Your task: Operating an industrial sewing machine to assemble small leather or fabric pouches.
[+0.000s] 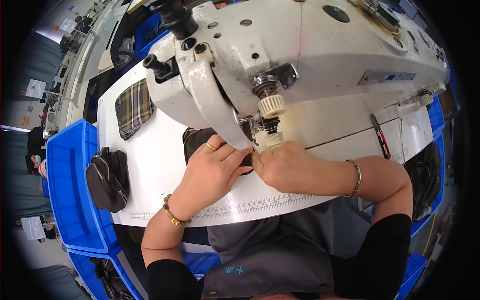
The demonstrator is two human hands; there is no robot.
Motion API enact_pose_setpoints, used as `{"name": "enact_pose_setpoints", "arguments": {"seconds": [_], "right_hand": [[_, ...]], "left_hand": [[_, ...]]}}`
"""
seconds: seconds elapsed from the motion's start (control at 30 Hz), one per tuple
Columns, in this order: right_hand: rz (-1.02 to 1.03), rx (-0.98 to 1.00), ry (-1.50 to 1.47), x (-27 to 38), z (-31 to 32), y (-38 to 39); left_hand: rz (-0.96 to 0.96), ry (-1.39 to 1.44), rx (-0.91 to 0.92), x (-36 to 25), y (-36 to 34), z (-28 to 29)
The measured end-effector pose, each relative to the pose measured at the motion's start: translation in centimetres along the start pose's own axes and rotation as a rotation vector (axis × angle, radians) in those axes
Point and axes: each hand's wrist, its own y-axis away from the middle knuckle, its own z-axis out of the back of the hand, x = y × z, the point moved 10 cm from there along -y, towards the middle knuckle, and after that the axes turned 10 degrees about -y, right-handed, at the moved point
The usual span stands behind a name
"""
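A small black pouch (197, 141) lies on the white table under the sewing machine's (235, 85) head. My left hand (212, 167) rests over its near side, fingers bent and thumb on the dark material, gripping it. From the other side my right hand (287, 167) is closed, its thumb and index finger pinched at the pouch's right edge, close to the other hand's fingertips. The machine's pale curved lever covers part of the pouch, and the needle area is mostly hidden behind it and my fingers.
A plaid fabric piece (135, 108) and a black zipped pouch (107, 179) lie on the table's left. Blue bins (75, 200) stand beyond that edge. A red-and-black tool (381, 137) lies at right, and a printed ruler (240, 206) runs along the front.
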Motion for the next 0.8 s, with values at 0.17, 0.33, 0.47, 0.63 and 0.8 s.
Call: {"name": "enact_pose_setpoints", "arguments": {"seconds": [0.17,0.33,0.47,0.63,0.8], "right_hand": [[-0.037,-0.100,0.079,-0.8,0.7,-0.5],[-0.058,-0.099,0.094,-2.1,0.2,-0.8],[-0.036,-0.210,0.091,-2.9,1.5,-1.0],[-0.142,-0.370,0.043,-4.4,2.7,-1.5],[-0.145,-0.431,-0.063,-5.4,2.5,-1.0]], "left_hand": [[-0.005,-0.046,-0.071,1.0,-0.6,0.0],[0.057,-0.042,-0.048,2.6,-0.9,-0.8],[0.130,-0.024,0.010,3.7,-0.8,-1.1],[0.122,-0.095,-0.135,3.0,-0.5,0.0],[0.152,-0.291,-0.181,1.0,0.0,1.6]]}}
